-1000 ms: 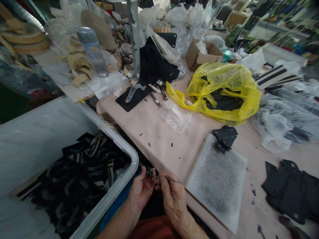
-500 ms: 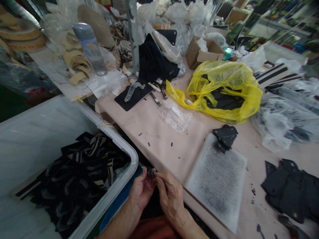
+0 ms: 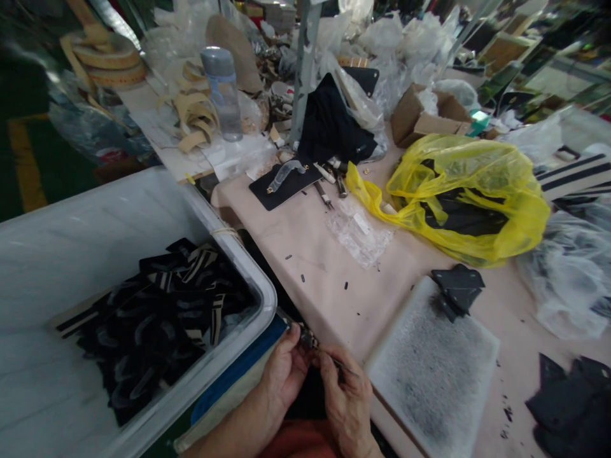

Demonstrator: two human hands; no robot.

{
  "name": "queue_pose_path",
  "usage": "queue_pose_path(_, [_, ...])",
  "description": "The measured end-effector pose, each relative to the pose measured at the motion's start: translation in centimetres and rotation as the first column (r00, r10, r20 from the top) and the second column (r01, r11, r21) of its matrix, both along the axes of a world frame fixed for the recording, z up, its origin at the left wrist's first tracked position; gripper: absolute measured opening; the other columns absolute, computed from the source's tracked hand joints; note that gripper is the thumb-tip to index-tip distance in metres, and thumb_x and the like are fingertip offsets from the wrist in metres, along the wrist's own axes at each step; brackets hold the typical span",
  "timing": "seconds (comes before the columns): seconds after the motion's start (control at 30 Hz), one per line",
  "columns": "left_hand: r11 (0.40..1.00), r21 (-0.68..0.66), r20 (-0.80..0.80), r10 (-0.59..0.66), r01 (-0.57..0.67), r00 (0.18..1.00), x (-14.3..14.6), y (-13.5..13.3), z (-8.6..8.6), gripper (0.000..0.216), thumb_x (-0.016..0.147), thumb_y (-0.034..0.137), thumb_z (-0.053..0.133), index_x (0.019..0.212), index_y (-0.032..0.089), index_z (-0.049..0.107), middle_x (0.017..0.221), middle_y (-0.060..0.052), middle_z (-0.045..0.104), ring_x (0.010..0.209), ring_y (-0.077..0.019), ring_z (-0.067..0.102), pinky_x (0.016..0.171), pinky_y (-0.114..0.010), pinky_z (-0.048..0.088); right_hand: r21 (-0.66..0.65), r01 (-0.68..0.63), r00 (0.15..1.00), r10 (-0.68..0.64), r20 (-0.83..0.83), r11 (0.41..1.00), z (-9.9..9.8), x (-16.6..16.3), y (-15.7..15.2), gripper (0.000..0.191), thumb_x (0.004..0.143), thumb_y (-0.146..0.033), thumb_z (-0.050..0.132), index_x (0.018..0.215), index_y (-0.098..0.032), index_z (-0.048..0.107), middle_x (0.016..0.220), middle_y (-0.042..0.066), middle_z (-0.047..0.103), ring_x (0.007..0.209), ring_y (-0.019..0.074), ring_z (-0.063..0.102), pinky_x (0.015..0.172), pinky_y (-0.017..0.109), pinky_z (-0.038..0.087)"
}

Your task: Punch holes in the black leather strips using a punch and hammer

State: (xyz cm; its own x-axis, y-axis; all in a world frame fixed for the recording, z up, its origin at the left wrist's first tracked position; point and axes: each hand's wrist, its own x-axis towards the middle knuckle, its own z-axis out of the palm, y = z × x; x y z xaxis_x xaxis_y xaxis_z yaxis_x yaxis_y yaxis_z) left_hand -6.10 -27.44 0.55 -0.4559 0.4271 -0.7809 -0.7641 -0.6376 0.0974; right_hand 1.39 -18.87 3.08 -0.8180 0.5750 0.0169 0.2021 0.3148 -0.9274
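The slim held tool looks like dull metal. The yellow bag is glossy, crinkled plastic, the bin smooth plastic; the slab looks matt and scuffed, the carton plain cardboard.

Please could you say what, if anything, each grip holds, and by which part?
Left grip: a small dark piece, held part unclear; right grip: a thin rod, along its length.

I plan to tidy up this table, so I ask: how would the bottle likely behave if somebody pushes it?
The bottle could tip if pushed high up, since it stands tall and narrow. Once down, it would probably roll, as its body looks round, though the beige strips beside it might stop it.
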Motion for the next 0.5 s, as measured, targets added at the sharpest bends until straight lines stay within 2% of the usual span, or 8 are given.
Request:
queue_pose_path(0.07, [1.000,0.023,-0.052,0.023,-0.021,0.998,0.5,0.3,0.1,0.022,0.074,0.024,0.081,0.082,0.014,0.063,0.074,-0.002,0.069,0.063,-0.0148,0.065,0.054,-0.024,0.052,-0.079,0.065,0.997,-0.061,0.053,0.995,-0.3,0.6,-0.1,0.014,0.091,-0.031,0.058,0.091,-0.020,0.067,0.078,0.002,0.070,0.071,0.0168,0.067,0.067,0.026,0.055])
queue_pose_path(0.13, [0.998,0.047,-0.081,0.047,-0.043,0.996,0.9,0.4,0.0,0.028,0.070,0.028,0.084,0.084,0.015,0.064,0.075,-0.002,0.069,0.064,-0.0144,0.065,0.054,-0.024,0.051,-0.115,0.068,0.995,-0.059,0.080,0.991,-0.5,1.0,0.0,0.014,0.091,-0.031,0.059,0.088,-0.019,0.067,0.078,0.003,0.071,0.071,0.0169,0.067,0.067,0.026,0.055])
queue_pose_path(0.23, [0.995,0.096,-0.099,0.047,-0.037,0.994,1.3,-0.1,-0.4,0.033,0.069,0.029,0.086,0.092,0.016,0.066,0.082,-0.003,0.071,0.070,-0.0146,0.067,0.060,-0.024,0.053,-0.021,-0.026,1.000,0.026,-0.001,0.999,-0.6,1.3,0.0,0.009,0.089,-0.022,0.060,0.094,-0.021,0.067,0.086,0.003,0.072,0.078,0.0172,0.068,0.072,0.026,0.055])
queue_pose_path(0.33, [0.991,0.133,-0.154,0.008,0.012,0.988,1.3,-1.1,-0.7,0.038,0.070,0.028,0.085,0.102,0.019,0.067,0.100,-0.004,0.072,0.079,-0.0170,0.070,0.069,-0.027,0.057,0.104,-0.111,0.986,0.122,-0.113,0.988,-0.4,1.5,-0.1,0.018,0.087,-0.012,0.059,0.099,-0.023,0.066,0.094,0.004,0.071,0.086,0.0177,0.068,0.076,0.028,0.056])
queue_pose_path(0.4, [0.990,0.129,-0.204,-0.031,0.058,0.978,1.1,-1.7,-0.7,0.039,0.072,0.029,0.084,0.106,0.021,0.066,0.112,-0.004,0.070,0.080,-0.0175,0.071,0.067,-0.027,0.058,0.112,-0.129,0.978,0.145,-0.152,0.985,-0.2,1.7,-0.3,0.022,0.086,-0.008,0.058,0.100,-0.024,0.066,0.095,0.004,0.071,0.086,0.0180,0.068,0.075,0.029,0.056])
queue_pose_path(0.5, [0.990,0.095,-0.277,-0.074,0.104,0.958,0.8,-2.3,-0.6,0.041,0.074,0.032,0.082,0.111,0.025,0.065,0.128,-0.005,0.064,0.077,-0.0167,0.071,0.060,-0.027,0.059,0.029,-0.105,0.979,0.108,-0.175,0.994,-0.2,2.2,-0.5,0.026,0.084,-0.005,0.059,0.100,-0.024,0.065,0.096,0.004,0.070,0.083,0.0178,0.068,0.072,0.029,0.057])
